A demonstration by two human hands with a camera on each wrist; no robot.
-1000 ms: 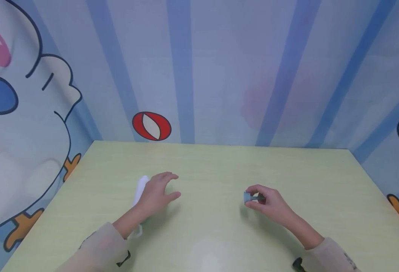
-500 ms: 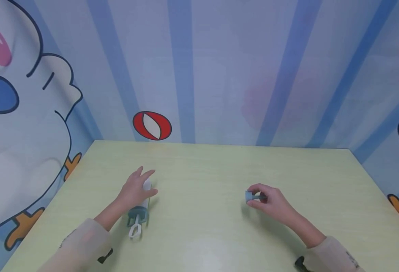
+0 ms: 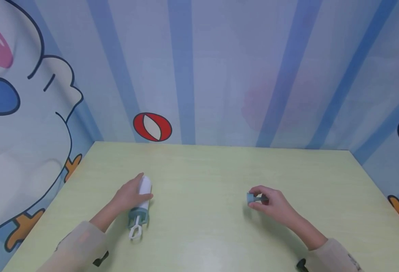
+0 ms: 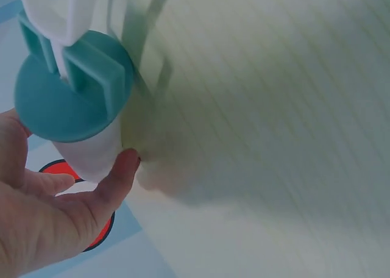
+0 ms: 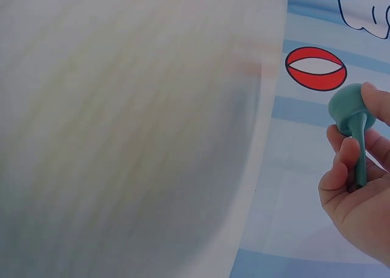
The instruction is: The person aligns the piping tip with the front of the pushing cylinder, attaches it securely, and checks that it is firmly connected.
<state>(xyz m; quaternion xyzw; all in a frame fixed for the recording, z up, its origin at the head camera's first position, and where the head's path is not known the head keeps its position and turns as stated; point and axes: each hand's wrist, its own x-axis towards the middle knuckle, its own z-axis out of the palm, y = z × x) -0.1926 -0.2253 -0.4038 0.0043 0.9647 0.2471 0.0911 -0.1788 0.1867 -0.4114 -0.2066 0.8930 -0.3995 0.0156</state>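
Right wrist, unlike left: teal knob [image 5: 347, 105] in hand [image 5: 364, 210]

Head view, clock-face. Bare hands: two, left hand [image 3: 128, 194] at 8, right hand [image 3: 275, 203] at 4. Pale beige sleeves [image 3: 80, 241]: two, 7 and 5. White cylinder with teal collar and looped white handle [image 3: 145, 189]: one, 7:30. Teal round-headed, thin-stemmed piece [image 5: 349, 109]: one, 4. Pale yellow tabletop [image 3: 199, 173]: one. Red-and-white printed oval [image 3: 152, 127]: one, 9. Orange printed feet [image 3: 24, 229]: three, two toward 8, one toward 4.
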